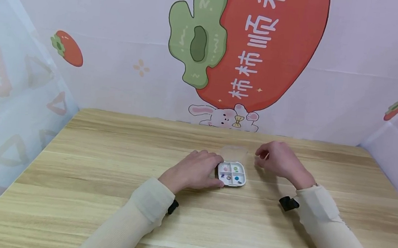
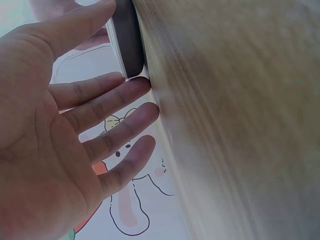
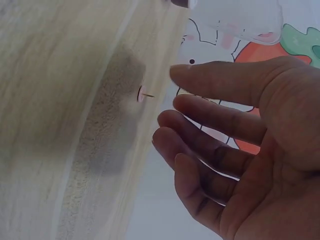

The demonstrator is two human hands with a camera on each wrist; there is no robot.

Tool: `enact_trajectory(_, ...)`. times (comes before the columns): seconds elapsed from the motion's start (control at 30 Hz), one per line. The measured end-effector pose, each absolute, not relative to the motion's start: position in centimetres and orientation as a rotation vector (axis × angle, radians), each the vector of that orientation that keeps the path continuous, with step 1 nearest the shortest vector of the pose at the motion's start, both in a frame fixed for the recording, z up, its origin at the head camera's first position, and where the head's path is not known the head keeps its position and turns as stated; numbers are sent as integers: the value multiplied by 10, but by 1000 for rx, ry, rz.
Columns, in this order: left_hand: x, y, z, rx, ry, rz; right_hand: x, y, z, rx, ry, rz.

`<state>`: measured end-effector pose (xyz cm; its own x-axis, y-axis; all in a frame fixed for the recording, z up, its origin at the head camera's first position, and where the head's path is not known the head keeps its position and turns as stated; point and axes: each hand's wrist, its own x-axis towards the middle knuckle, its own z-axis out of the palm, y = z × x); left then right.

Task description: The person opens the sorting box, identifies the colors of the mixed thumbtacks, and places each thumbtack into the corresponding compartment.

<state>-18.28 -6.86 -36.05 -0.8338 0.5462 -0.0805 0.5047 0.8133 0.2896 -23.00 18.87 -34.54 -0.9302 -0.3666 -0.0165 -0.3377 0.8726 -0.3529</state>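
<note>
A small white pill box with its four compartments facing up lies on the table, small colourful pieces inside. Behind it the clear lid is flipped back. My left hand holds the box at its left side, thumb at the front edge and fingertips at the back corner. In the left wrist view the box's dark underside shows between thumb and fingers. To the right, my right hand hovers with loosely curled fingers, holding nothing. Beyond its fingertips a small pinkish disc with a thin pin, like a thumbtack, lies on the table.
The wood-grain table reaches a white backdrop printed with a red persimmon and a rabbit. Patterned sheets close off both sides. Black straps show at the wrists.
</note>
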Motion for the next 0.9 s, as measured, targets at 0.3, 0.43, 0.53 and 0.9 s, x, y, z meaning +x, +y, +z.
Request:
enact_trajectory(0.3,-183,-69,-360,832,2832,391,-233,191,-349,-552,2968,-462)
enact_trajectory(0.43,-184,-69,-360,828,2832,389,-233,191,-350,-535,2952,-471)
enact_trajectory(0.53,-184,-69,-360,821,2830,389,-233,191,-350,-519,2947,-468)
enact_trajectory(0.9,-184,-68,-360,814,2827,387,-233,190,-353,-549,2960,-428)
